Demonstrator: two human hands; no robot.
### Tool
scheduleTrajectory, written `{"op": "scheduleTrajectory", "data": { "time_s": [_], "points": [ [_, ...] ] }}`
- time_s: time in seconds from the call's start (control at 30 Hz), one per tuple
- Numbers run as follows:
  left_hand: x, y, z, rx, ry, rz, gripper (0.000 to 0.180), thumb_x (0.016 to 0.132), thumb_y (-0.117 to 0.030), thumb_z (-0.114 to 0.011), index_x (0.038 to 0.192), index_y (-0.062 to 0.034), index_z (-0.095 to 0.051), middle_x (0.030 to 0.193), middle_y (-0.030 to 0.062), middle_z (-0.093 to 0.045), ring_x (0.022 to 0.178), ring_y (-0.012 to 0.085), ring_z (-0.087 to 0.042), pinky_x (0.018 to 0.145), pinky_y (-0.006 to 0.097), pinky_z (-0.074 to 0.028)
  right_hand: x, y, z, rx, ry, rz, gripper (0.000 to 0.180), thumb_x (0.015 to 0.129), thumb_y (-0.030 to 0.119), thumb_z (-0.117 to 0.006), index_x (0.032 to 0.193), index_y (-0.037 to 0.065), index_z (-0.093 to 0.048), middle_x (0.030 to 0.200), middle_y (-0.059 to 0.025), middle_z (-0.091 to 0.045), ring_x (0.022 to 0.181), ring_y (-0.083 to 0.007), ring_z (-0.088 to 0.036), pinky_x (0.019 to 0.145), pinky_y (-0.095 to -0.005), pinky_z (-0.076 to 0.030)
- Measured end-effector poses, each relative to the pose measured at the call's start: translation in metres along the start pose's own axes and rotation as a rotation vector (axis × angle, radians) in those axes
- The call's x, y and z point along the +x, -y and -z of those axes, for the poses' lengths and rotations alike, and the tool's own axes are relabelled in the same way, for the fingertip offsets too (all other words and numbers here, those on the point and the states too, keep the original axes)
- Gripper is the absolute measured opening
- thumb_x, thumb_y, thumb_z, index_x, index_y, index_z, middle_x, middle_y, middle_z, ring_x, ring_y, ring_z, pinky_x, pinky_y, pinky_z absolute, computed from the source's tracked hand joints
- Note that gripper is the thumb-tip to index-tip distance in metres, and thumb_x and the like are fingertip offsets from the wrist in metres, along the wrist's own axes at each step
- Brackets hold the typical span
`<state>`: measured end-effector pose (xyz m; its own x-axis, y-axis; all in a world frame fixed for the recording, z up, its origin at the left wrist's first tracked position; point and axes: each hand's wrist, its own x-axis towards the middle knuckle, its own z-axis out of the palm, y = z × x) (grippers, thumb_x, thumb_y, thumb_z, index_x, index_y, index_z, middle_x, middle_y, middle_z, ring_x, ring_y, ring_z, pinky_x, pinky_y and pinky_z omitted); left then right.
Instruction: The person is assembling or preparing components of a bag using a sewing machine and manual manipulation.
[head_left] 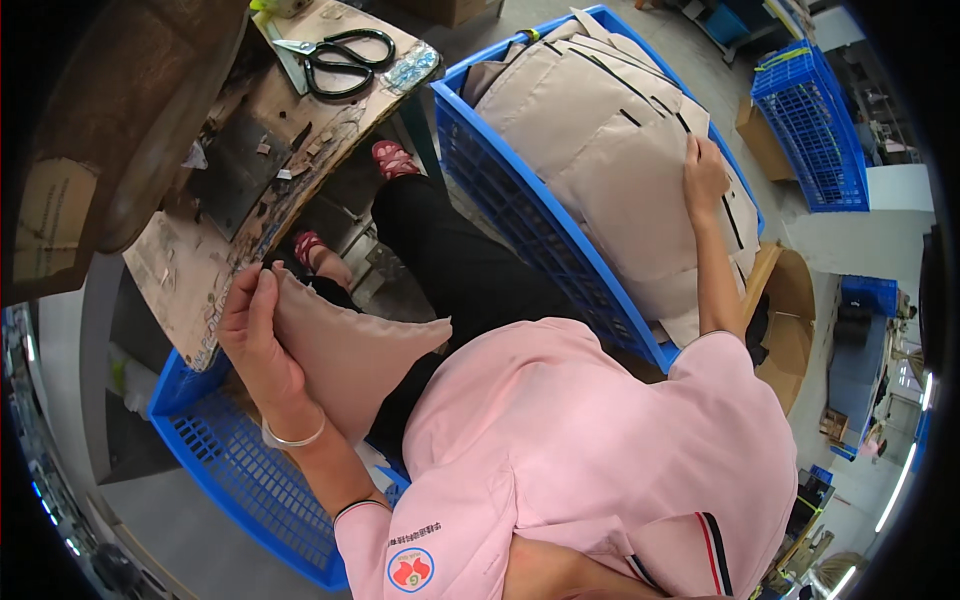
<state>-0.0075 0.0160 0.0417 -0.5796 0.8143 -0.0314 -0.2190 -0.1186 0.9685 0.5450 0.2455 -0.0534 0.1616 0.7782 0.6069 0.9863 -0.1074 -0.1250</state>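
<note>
Workshop, grey floor (480,75), further crates and benches toward the rim of the view.

Item: left hand (262,340). Thumb and fingers pinched together on the top edge of a cloth piece; a bracelet (292,438) sits on the wrist.

Item: cloth piece (345,350), beige, single, slightly curled. It hangs from the left fingertips and spreads to the right of that hand, over the lap; one pointed corner reaches toward the shirt (600,410), on the right hand's side. Its long side drops from the fingertips back toward the body. The left hand is the nearer by far; the right is well apart from it.

Item: right hand (706,175). Arm extended, fingers curled at the outer edge of a stack. Whether they grip a layer or only rest on it, I cannot tell.

Item: stack (590,170), beige panels with black strips (630,118), heaped in a large crate (525,215), blue. It lies under the right hand and to its left; its long axis runs from beyond that hand back toward the right elbow.

Item: table (180,270), worn top, just beyond the left hand. On it, farther out, scissors (345,65) with black handles, and a dark plate (240,170) with scraps.

Item: low crate (255,480), blue, below the left forearm.

Item: far crate (815,130), blue, beyond the right hand and to its right.

Item: carton (790,320), open, beside the right elbow.
</note>
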Motion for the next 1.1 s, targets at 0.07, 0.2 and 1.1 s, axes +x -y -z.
{"op": "scheduleTrajectory", "data": {
  "time_s": [0.07,0.2,1.1],
  "points": [
    [-0.002,0.003,0.000,-0.003,-0.016,0.011,0.017,0.090,0.000,-0.066,0.106,0.0028,-0.069,0.098,0.0082,-0.071,0.093,0.0147,-0.067,0.088,0.023,-0.050,-0.022,-0.003,-0.004,-0.022,-0.076,0.071,0.018,0.094,0.029,-0.062,0.095,0.014,-0.071,0.086,-0.0086,-0.067,0.074,-0.0327,-0.066,0.068,-0.0468,-0.051],
    [-0.006,0.004,-0.005,-0.027,-0.037,0.023,0.018,0.090,0.000,-0.067,0.107,0.0034,-0.069,0.098,0.0078,-0.071,0.093,0.0145,-0.067,0.088,0.023,-0.050,-0.065,0.008,-0.021,-0.047,0.075,0.172,0.013,0.093,0.025,-0.064,0.098,0.015,-0.070,0.089,-0.0047,-0.067,0.077,-0.0285,-0.065,0.073,-0.0445,-0.050],
    [-0.038,0.079,0.077,0.747,0.282,-0.135,0.020,0.090,-0.023,-0.065,0.092,-0.0044,-0.072,0.085,0.0108,-0.070,0.079,0.0265,-0.067,0.071,0.035,-0.051,-0.022,0.270,0.123,1.205,1.098,0.368,0.013,0.089,-0.002,-0.063,0.100,-0.002,-0.069,0.100,-0.0030,-0.068,0.091,-0.0060,-0.058,0.082,-0.0210,-0.046]
  ]
}}
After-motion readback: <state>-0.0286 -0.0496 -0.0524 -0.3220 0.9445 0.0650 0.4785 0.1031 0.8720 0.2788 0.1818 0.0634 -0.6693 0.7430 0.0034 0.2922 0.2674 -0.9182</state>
